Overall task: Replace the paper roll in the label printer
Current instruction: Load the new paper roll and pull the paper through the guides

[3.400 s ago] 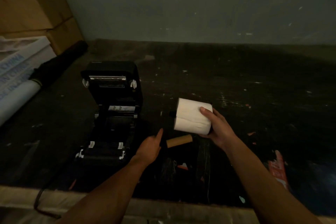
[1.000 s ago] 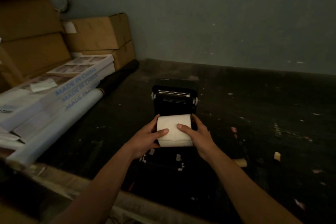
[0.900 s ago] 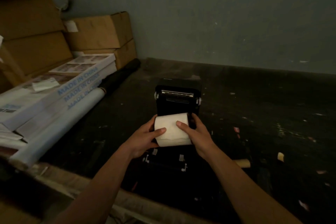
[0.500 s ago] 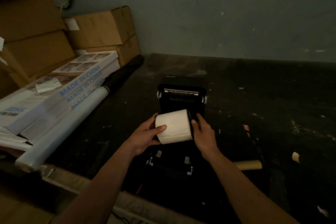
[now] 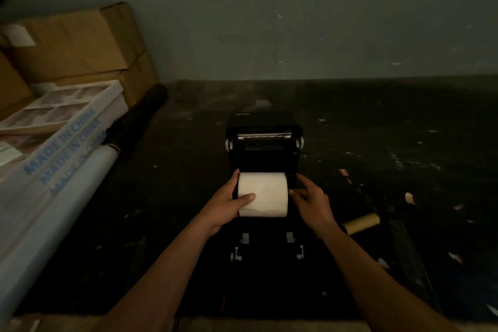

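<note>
Since the earlier frame your right hand (image 5: pixel 310 198) has slid off the paper roll (image 5: pixel 262 194) to its end, fingers loosely curled there, while your left hand (image 5: pixel 227 203) clasps it, thumb on top, steadying it over the open label printer (image 5: pixel 262 148) bay for seating.

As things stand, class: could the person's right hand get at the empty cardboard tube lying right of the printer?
Probably yes. The cardboard tube lies in the open beside the right hand, with nothing between them, though that hand is busy at the paper roll.

right of printer (image 5: pixel 262 148): open floor | left: boxes (image 5: pixel 67 46) | lid raised behind bay
</note>
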`<action>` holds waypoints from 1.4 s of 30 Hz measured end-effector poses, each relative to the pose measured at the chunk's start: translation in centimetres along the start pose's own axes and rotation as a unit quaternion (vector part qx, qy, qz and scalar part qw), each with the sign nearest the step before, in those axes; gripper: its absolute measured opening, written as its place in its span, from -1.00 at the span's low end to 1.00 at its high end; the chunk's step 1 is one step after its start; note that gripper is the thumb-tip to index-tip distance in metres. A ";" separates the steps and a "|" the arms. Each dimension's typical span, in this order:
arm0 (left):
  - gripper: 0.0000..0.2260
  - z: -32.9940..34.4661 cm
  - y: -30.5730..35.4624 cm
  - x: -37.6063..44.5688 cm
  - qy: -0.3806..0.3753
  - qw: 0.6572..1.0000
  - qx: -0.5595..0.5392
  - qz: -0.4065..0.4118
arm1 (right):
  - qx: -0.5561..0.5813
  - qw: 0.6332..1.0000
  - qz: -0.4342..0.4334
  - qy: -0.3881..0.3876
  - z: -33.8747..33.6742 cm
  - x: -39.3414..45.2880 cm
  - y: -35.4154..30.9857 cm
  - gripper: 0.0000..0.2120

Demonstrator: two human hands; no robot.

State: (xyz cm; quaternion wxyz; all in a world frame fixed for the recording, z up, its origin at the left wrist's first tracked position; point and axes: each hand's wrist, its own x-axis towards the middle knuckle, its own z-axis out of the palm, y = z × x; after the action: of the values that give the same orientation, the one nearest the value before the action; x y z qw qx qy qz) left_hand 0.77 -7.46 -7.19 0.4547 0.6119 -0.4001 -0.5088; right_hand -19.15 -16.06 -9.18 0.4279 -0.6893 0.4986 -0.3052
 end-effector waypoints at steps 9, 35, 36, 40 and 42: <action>-0.26 1.2 -0.2 1.2 -0.009 0.992 0.128 -0.020 | -0.083 0.996 -0.011 -0.018 -1.1 -0.1 0.5 -0.51; -0.25 1.6 0.4 1.5 0.023 0.976 0.213 -0.045 | -0.112 0.990 -0.049 -0.070 -0.5 2.1 2.1 -0.53; -0.22 1.5 0.3 1.5 0.026 0.976 0.212 -0.046 | -0.118 0.989 -0.051 -0.070 -0.4 2.1 2.1 -0.52; -0.20 1.7 -0.1 1.4 0.036 0.972 0.226 -0.049 | -0.153 0.983 -0.066 -0.071 -0.3 2.2 2.2 -0.50; -0.20 1.8 -0.1 1.4 0.041 0.969 0.239 -0.050 | -0.176 0.979 -0.082 -0.070 -0.3 2.1 2.1 -0.52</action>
State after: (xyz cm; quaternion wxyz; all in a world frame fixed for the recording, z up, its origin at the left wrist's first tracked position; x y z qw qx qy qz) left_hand -0.75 -9.07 -7.80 0.2851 0.7423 -0.4599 -0.3952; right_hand -19.62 -18.46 -10.91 0.3078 -0.8118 0.4552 -0.1975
